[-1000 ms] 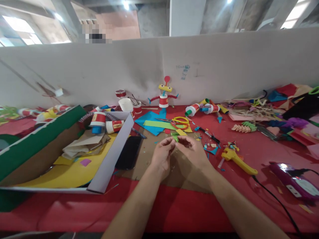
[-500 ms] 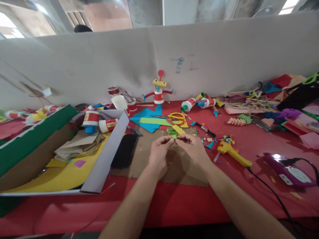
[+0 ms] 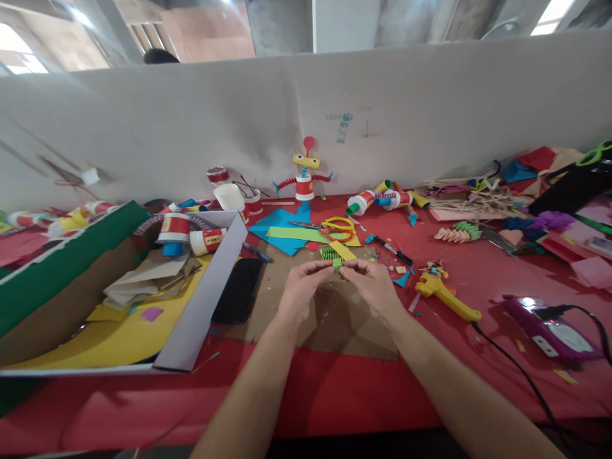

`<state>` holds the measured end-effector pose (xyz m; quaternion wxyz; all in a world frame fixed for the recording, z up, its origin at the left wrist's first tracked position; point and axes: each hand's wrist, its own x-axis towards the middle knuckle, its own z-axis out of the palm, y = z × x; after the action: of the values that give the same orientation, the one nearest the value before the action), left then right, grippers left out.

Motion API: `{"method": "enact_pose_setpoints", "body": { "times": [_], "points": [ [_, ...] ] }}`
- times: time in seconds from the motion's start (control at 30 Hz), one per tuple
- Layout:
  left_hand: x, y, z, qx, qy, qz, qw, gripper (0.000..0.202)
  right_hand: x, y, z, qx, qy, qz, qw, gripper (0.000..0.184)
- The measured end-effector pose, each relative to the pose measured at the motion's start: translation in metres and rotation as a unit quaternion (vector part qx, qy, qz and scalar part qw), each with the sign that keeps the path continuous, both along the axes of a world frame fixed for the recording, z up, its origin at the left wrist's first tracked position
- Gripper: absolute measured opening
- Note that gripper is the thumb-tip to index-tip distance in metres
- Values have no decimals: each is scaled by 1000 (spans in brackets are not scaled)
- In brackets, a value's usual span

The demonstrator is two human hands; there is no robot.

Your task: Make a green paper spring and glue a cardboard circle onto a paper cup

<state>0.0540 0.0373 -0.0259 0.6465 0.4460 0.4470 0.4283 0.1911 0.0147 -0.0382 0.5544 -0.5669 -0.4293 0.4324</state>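
Note:
Between the fingertips of my left hand (image 3: 306, 285) and my right hand (image 3: 367, 285) is a small folded piece of green paper (image 3: 337, 262). Both hands pinch it, one from each side, above a sheet of brown cardboard (image 3: 356, 335). Just beyond the fingertips lies a green pleated paper strip (image 3: 329, 254), partly hidden by the hands. Beside it is a yellow paper piece (image 3: 342, 248). Farther back, yellow-handled scissors (image 3: 337, 228) rest on a light green paper strip (image 3: 294, 234) and blue paper (image 3: 275, 223).
A black phone (image 3: 239, 290) lies left of the cardboard, beside an open box (image 3: 184, 325) holding paper and cup pieces. To the right are a yellow glue gun (image 3: 449, 296) with a cord and a purple device (image 3: 549, 328). A paper-cup robot figure (image 3: 305, 185) stands by the white partition.
The green paper piece shows more between my fingertips, and my hands have shifted slightly. My left hand has moved a little to the left at the wrist. Both hands keep their pinch.

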Motion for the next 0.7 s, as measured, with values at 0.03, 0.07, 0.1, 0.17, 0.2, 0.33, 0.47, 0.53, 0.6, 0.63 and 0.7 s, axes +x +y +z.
{"method": "enact_pose_setpoints", "body": {
  "times": [0.03, 0.07, 0.1, 0.17, 0.2, 0.33, 0.47, 0.53, 0.6, 0.63, 0.7],
  "points": [
    [0, -1, 1, 6, 8, 0, 1000, 26, 0, 0, -1, -1, -3, 1, 1000, 18],
    [0, -1, 2, 11, 16, -1, 1000, 26, 0, 0, -1, -2, -8, 4, 1000, 18],
    [0, -1, 2, 14, 24, -1, 1000, 26, 0, 0, -2, -3, -14, 7, 1000, 18],
    [1, -1, 2, 19, 43, 4, 999, 25, 1, 0, -3, -8, -25, 12, 1000, 16],
    [1, -1, 2, 22, 50, 7, 998, 23, 1, 0, -3, -10, -29, 17, 999, 16],
    [1, -1, 2, 29, 47, 19, 998, 19, 1, 1, -3, 2, -20, 43, 999, 15],
    [2, -1, 2, 41, 40, 18, 998, 19, 0, 1, -1, 17, 5, 59, 998, 18],
    [3, -1, 1, 45, 46, 20, 998, 19, 0, 0, 1, 22, 13, 58, 998, 18],
    [3, -1, 0, 46, 51, 27, 997, 18, 3, 0, 2, 35, 20, 12, 999, 15],
    [3, -1, 0, 45, 52, 31, 997, 18, 5, 0, 2, 49, 23, -27, 998, 11],
    [3, -1, 0, 41, 49, 39, 997, 17, 11, -1, 3, 95, 42, -97, 990, 13]
  ]
}}
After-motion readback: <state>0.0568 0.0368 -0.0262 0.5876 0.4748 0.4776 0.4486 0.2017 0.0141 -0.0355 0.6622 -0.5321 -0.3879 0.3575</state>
